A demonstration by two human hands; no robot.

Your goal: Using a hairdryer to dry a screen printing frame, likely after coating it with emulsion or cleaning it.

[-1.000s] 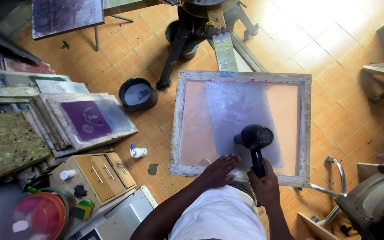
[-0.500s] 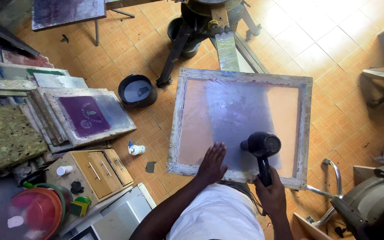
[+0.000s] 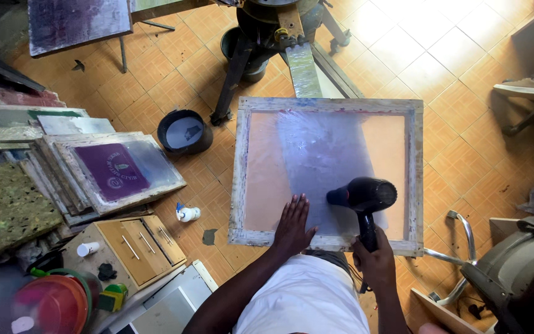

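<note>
We are looking down at a wooden-framed printing screen lying flat over the orange tiled floor, its far edge toward a black press stand; it is filling the middle of the view, with a greyish coated patch across its translucent mesh. We are judging the frame stiff and fairly light, best taken by its wooden rails, while the stretched mesh is looking taut, thin and easily marked or torn, so pressing it is calling for a flat, gentle palm. To the left, a stack of similar screens is leaning beside a small black bowl. Our right hand is wrapping closed around the handle of a black hair dryer, a rigid, light tool whose nozzle is pointing left across the mesh. Our left hand is lying open, fingers spread, flat on the mesh near the frame's near rail, holding nothing.
</note>
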